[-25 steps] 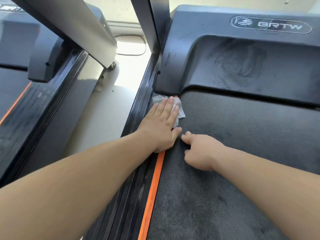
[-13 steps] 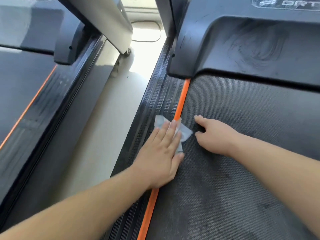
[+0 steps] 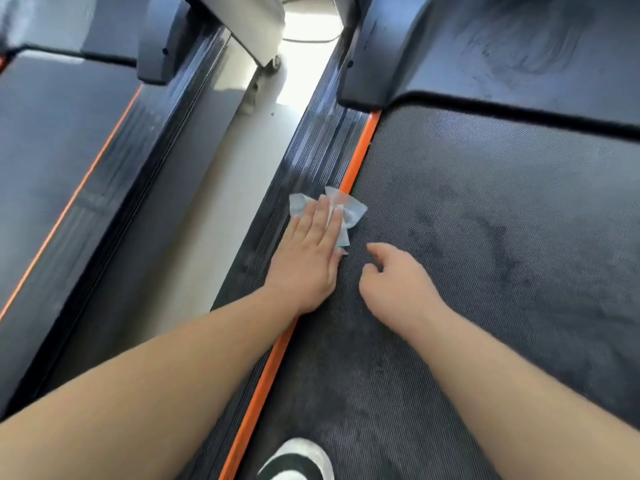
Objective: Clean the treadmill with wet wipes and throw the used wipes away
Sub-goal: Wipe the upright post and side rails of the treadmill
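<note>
A crumpled white wet wipe (image 3: 352, 211) lies across the orange stripe (image 3: 360, 150) and the ribbed left side rail (image 3: 311, 157) of the treadmill. My left hand (image 3: 310, 251) presses flat on the wipe with straight fingers. Just to its right, my right hand (image 3: 393, 282) rests on the dark textured belt (image 3: 502, 237) with its fingers loosely curled and nothing in it. The belt shows dusty smudges.
The black motor cover (image 3: 485, 53) rises at the belt's far end. A second treadmill (image 3: 62, 140) stands to the left across a pale floor gap (image 3: 214, 209). A grey frame post (image 3: 256, 26) slants above the gap. A white shoe (image 3: 301, 459) is on the belt at the bottom.
My left hand has dragged the wipe back along the rail from the motor cover toward me. My right hand has shifted back along the belt with it.
</note>
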The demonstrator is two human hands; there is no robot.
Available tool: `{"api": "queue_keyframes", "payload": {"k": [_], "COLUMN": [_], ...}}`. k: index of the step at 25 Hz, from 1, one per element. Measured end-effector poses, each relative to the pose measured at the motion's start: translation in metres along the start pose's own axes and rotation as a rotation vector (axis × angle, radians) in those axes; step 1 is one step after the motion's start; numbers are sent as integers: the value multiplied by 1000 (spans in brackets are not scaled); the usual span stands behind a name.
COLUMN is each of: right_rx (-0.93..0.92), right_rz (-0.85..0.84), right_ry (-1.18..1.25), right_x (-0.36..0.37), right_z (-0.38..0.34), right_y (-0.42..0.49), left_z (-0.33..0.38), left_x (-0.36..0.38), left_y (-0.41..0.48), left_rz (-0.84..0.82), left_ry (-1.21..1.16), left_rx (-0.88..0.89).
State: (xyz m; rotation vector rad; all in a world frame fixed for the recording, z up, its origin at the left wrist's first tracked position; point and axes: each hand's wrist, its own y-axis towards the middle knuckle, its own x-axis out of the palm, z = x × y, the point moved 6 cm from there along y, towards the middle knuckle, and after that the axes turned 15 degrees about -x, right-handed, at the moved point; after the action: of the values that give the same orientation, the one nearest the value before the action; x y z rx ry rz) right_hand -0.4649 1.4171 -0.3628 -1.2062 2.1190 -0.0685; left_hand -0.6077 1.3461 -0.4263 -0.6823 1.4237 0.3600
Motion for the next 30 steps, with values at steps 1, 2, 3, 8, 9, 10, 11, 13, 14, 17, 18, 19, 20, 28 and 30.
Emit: {"api": "queue_keyframes", "payload": {"k": [1,2,3,8,9,10,11,13,14,17,18,19,20,28,30], "right_rx": [7,-1,-26,-134,-138,-128,-117,-118,-129,-213,-222,-210,-186,-102,-48], "right_rz": [-5,-31,-75,-310,-309,-307,-311,-385,-451,-572,-560,-518,-461,-515,-489], "right_ry": [25,15,-28,-229,-207,-178,-152,-143,-156,-250,-250,-224,-197,-311,-246], "right_x": [6,12,19,24,24,27,34,55,67,72,66,61,58,113,112], "right_z": [1,3,4,4,-1,-8,-13,-13,-10,-5,-9,-14,-18,-15,-17], "right_y": [-10,-18,-24,-27,-27,-34,-45,-79,-100,-128,-123,-114,-101,-90,-86], "left_z": [-5,-11,-17,-31,-34,-39,-42,-37,-35,-30,-30,-34,-41,-47,-50], "left_x": [4,8,13,9,6,4,2,2,-1,-5,-4,2,11,21,22], "left_y": [-19,-37,-54,-130,-146,-162,-174,-182,-180,-174,-174,-174,-172,-125,-136], "left_rz": [10,7,-3,-84,-165,-255,-348,-489,-523,-559,-547,-495,-429,-177,-155], "left_ry": [-16,-29,-48,-55,-49,-24,20,60,65,80,77,91,116,-20,-27], "left_rx": [3,8,2,-148,-205,-266,-307,-348,-360,-356,-336,-317,-310,-252,-191]}}
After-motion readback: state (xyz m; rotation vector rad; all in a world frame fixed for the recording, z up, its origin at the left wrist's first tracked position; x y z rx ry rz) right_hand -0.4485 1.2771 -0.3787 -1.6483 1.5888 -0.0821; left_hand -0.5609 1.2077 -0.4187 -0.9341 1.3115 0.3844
